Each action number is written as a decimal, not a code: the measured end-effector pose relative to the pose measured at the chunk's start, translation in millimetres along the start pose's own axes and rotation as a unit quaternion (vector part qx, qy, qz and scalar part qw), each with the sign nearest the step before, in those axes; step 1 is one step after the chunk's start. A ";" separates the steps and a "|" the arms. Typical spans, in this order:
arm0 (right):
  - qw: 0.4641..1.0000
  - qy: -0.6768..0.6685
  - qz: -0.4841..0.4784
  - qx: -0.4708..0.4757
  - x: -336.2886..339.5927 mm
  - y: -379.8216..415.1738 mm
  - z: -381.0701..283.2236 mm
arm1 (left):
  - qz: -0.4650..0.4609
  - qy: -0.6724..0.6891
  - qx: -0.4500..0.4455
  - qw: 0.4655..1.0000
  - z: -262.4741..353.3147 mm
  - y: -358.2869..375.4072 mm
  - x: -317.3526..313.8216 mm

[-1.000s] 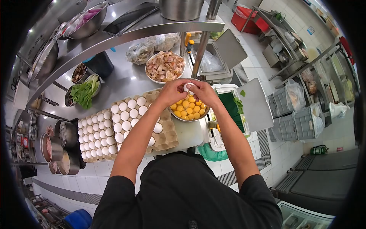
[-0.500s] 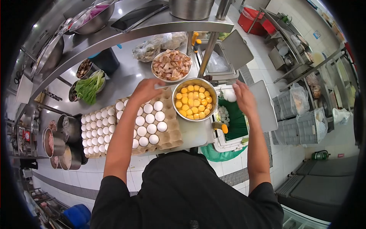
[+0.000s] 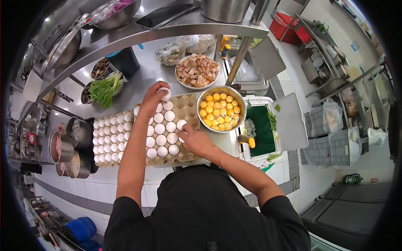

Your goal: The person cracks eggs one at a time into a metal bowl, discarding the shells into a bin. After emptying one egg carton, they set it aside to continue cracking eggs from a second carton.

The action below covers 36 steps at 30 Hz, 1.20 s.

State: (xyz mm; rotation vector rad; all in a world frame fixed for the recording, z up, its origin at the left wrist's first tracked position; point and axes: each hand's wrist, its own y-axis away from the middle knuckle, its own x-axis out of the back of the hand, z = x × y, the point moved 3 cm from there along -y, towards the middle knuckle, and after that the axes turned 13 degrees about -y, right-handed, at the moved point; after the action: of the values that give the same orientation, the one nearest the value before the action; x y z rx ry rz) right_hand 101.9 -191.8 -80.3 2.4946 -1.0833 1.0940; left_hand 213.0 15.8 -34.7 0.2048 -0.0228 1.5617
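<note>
My left hand [image 3: 154, 98] is closed round a white egg [image 3: 166, 94], just above the back of the egg tray [image 3: 184, 109]. Over the tray's right side, the fingers of my right hand [image 3: 194, 140] are bent together at a white egg [image 3: 181, 136] that they partly cover. Several white eggs stand in rows in this tray, and more fill the tray to its left [image 3: 113, 136]. The cells at its back right hold no eggs. To the right of the tray is a metal bowl [image 3: 243, 112] with several yolks in clear liquid.
Behind the yolk bowl stands a bowl of cut meat [image 3: 197, 71]. An open bin with a green liner [image 3: 264, 134] is at the right, a yellow-handled tool [image 3: 250, 142] at its edge. A steel shelf [image 3: 176, 31] spans the back. Leafy greens [image 3: 104, 91] lie left.
My right hand has moved left from above the bin to the egg tray. My left hand now holds an egg. Shells no longer show at the bin's back, and the view has shifted slightly.
</note>
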 end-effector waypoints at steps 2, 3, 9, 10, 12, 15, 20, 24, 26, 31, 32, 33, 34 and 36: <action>1.000 -0.024 0.000 -0.007 7.3 3.1 -3.0 | 0.002 0.073 -0.004 0.997 0.6 0.8 4.6; 0.999 -0.050 0.004 -0.011 13.1 2.8 -5.1 | 0.003 0.142 -0.008 0.990 1.1 -0.3 6.7; 0.866 -0.326 0.379 0.011 104.5 -10.0 49.8 | 0.051 0.159 0.048 0.985 -12.8 -3.6 -10.1; 0.835 -0.376 0.392 -0.087 141.5 -8.4 55.1 | 0.034 0.152 0.042 0.987 -9.0 -5.3 -19.4; 0.627 -0.592 0.503 -0.051 169.6 -21.4 109.2 | -0.022 0.149 0.010 0.989 -4.2 -12.2 -37.2; 0.549 -0.556 0.619 -0.077 193.2 -32.3 144.3 | -0.055 0.129 0.012 0.990 15.6 -18.9 -76.7; 0.614 -0.611 0.467 -0.177 190.8 -44.8 143.4 | -0.115 0.015 -0.038 0.993 31.6 -42.7 -134.7; 0.626 -0.673 0.364 -0.151 189.5 -19.6 132.6 | -0.130 -0.121 -0.118 0.977 61.1 -35.9 -159.7; 0.639 -0.685 0.312 -0.159 182.0 -6.8 116.3 | -0.148 -0.167 -0.163 0.961 78.1 -31.2 -165.9; 0.702 -0.655 0.219 -0.175 163.7 8.1 107.0 | -0.196 -0.280 -0.186 0.921 67.9 -34.7 -167.0; 0.719 -0.638 0.206 -0.183 161.2 8.9 106.7 | -0.186 -0.305 -0.192 0.914 63.8 -30.5 -166.1; 0.719 -0.638 0.206 -0.184 160.3 9.0 105.3 | -0.175 -0.329 -0.197 0.907 61.5 -26.1 -164.7; 0.750 -0.605 0.195 -0.181 159.9 8.4 103.4 | -0.172 -0.316 -0.212 0.909 60.5 -22.4 -163.4; 0.780 -0.572 0.180 -0.179 158.0 7.3 99.1 | -0.171 -0.312 -0.207 0.911 61.0 -15.0 -159.9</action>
State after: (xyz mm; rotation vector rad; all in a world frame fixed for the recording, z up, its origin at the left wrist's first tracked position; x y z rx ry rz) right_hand 223.2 -327.5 -39.2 2.5443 -1.8274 -0.7808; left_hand 232.9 -151.2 0.5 0.3443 -0.7767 1.0558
